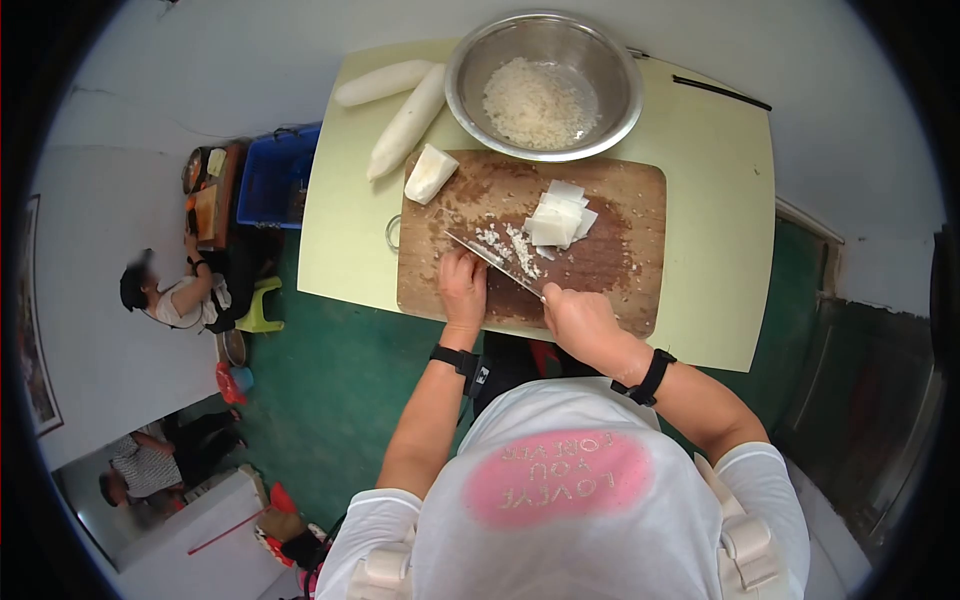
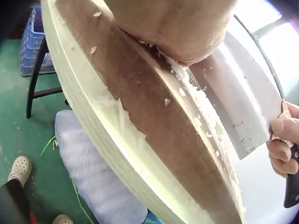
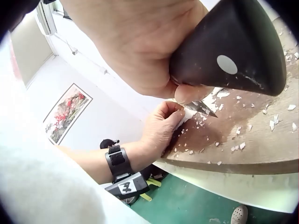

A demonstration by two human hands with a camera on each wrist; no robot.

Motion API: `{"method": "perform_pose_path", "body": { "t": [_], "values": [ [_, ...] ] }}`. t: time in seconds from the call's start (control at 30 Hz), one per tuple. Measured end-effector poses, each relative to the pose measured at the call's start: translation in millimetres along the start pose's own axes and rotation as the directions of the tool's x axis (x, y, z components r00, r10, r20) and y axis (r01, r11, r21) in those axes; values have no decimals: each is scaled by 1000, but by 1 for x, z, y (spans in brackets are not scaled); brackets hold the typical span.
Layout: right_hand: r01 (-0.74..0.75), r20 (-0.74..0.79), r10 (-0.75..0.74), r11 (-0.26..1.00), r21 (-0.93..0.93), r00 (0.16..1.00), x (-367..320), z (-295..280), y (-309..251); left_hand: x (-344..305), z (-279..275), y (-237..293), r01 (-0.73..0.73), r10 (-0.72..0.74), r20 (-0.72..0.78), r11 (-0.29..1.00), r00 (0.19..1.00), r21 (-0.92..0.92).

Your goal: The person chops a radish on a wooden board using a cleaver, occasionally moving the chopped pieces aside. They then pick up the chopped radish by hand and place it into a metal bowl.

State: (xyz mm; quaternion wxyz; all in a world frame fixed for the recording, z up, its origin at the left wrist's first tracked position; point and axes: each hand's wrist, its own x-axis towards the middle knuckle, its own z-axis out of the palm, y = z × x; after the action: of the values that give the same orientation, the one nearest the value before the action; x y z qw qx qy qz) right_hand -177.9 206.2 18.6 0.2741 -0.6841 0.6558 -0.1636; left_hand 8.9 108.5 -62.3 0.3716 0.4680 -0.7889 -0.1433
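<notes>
Reading most easily, the lettering on the wearer's white shirt sits in a pink patch, upside down in the head view: apparently "LOVEYE YOU FOREVER", though the first letter of the last word is unclear. A white label on the left wrist device bears a dark mark that cannot be read for certain.

The right hand grips the black handle of a broad knife, whose blade lies slantwise above a wooden cutting board. The left hand is beside the blade, fingers bent, with white matter at the fingertips; whether they pinch it or just press on it, I cannot tell. Chopped white bits lie on the board just past the blade, and a loose pile of white slices rests beyond them.

Near the board's far left corner sits a cut white chunk. Farther off on the pale yellow counter lie a whole white radish and a second one, next to a steel bowl partly filled with pale shreds. The bowl stands just behind the board, crowding that side. A black strip lies at the far right edge. Across the room, a seated person is beside a blue bin.
</notes>
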Motion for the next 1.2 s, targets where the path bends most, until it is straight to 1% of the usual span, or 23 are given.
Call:
{"method": "perform_pose_path", "body": {
  "t": [0.07,0.17,0.27,0.3,0.37,0.4,0.47,0.5,0.57,0.6,0.67,0.7,0.77,0.9,0.97,1.1,1.17,1.2],
  "values": [
    [30,-23,-30,1000,-7,999,-1,7,2,-1,0,1,24,-24,21,1000,999,12],
    [34,-13,-34,999,-13,999,4,5,-1,0,1,0,14,-15,24,999,1000,35],
    [48,4,-48,999,-2,999,26,10,-3,1,-3,3,37,-40,70,998,997,42],
    [54,0,-54,999,-3,999,27,11,-3,1,-3,4,34,-37,64,998,997,45],
    [-1,33,2,1000,-24,999,35,10,-5,4,-3,4,-12,11,34,999,999,45],
    [1,21,0,1000,-27,1000,35,8,-4,6,-4,4,-23,22,28,999,999,44],
    [27,-14,-27,1000,-5,1000,28,6,1,4,-4,6,50,-51,14,997,999,64],
    [23,-14,-23,1000,-3,1000,26,3,0,3,-2,4,50,-51,19,997,999,64],
    [-4,49,6,999,-42,999,19,-6,-4,-2,0,-2,72,-73,16,995,997,68],
    [-6,52,8,999,-42,999,17,-8,-4,-3,1,-3,75,-76,18,995,997,67],
    [-3,68,5,1000,-29,998,12,-9,-5,-3,3,-5,49,-47,-36,997,998,58],
    [-3,68,5,1000,-30,998,11,-8,-5,-2,3,-4,50,-48,-36,997,998,58],
    [9,47,-9,1000,-7,999,10,-2,-5,-2,1,-2,57,-57,-6,996,998,64],
    [52,2,-52,999,-8,999,25,18,-3,-5,1,-4,29,-29,-7,996,1000,86],
    [25,13,-25,999,-27,1000,36,21,-7,-4,0,-7,69,-76,66,992,995,104],
    [25,19,-24,999,-26,1000,32,3,-4,-1,1,-4,17,-18,22,999,1000,47],
    [44,35,-42,997,-62,999,21,-3,-6,-6,3,-2,91,-89,-37,993,995,69],
    [47,38,-44,997,-66,998,16,-6,-8,-7,3,-2,96,-93,-41,993,995,68]
  ]
}}
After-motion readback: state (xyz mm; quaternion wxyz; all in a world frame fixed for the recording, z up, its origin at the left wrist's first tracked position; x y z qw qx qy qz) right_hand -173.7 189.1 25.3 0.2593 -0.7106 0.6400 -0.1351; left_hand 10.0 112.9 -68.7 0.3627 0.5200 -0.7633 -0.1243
